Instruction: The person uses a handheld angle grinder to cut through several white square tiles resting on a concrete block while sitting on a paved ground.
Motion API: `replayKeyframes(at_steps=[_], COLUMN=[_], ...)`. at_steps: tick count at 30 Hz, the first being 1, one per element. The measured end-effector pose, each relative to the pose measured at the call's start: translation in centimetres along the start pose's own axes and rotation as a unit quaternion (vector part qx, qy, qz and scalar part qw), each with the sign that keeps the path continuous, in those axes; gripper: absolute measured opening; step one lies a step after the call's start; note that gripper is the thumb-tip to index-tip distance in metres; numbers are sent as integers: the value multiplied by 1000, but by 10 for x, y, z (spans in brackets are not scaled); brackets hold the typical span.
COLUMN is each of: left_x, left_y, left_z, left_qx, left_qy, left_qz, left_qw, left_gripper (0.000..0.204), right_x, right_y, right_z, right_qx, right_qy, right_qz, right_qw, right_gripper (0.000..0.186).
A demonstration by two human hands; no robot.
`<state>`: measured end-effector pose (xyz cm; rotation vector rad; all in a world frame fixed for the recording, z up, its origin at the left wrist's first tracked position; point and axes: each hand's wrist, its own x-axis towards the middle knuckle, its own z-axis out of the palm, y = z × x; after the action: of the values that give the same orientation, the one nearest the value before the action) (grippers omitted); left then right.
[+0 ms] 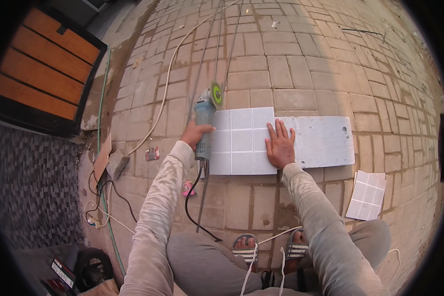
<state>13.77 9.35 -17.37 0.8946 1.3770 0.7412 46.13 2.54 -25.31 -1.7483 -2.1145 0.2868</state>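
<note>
A grey-bodied angle grinder (205, 118) (green disc pointing away) lies lengthwise beside a white grid-scored tile (241, 141) on paving, gripped by the left hand (195, 133); the right hand (280, 144) presses spread-fingered.

Your left hand (195, 133) covers the middle of the angle grinder (204, 123), so its grip and switch cannot be checked. Your right hand (280, 145) hides part of the gridded tile (239, 143). The pale board (320, 140) runs under that tile; its left end is unseen. The small pink object (188, 188) near the cable is possibly a wrapper.
</note>
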Motion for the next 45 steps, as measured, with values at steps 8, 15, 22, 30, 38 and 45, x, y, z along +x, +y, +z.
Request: replayKeyframes(at_steps=[8,15,22,30,38,45], left_x=[17,23,34,31,40,38], left_y=[-17,-12,-22,-14,-20,-20], left_z=[15,25,22,32,23,27], left_qx=[10,10,39,25,55,57], left_qy=[23,6,32,28,36,33], left_qz=[8,10,14,-21,-4,-4], left_qw=[1000,1000,999,999,998,998], left_gripper=[38,39,41,42,42,42], right_x=[2,1,2,0,2,1], right_y=[1,4,1,6,2,4], right_z=[0,2,1,2,3,4], right_qx=[7,-1,5,-5,6,-6], right_qy=[3,8,21,16,17,17], right_qz=[3,2,-6,-1,-2,-2], right_qw=[1000,1000,1000,1000,1000,1000], right_gripper=[56,56,57,57,57,57])
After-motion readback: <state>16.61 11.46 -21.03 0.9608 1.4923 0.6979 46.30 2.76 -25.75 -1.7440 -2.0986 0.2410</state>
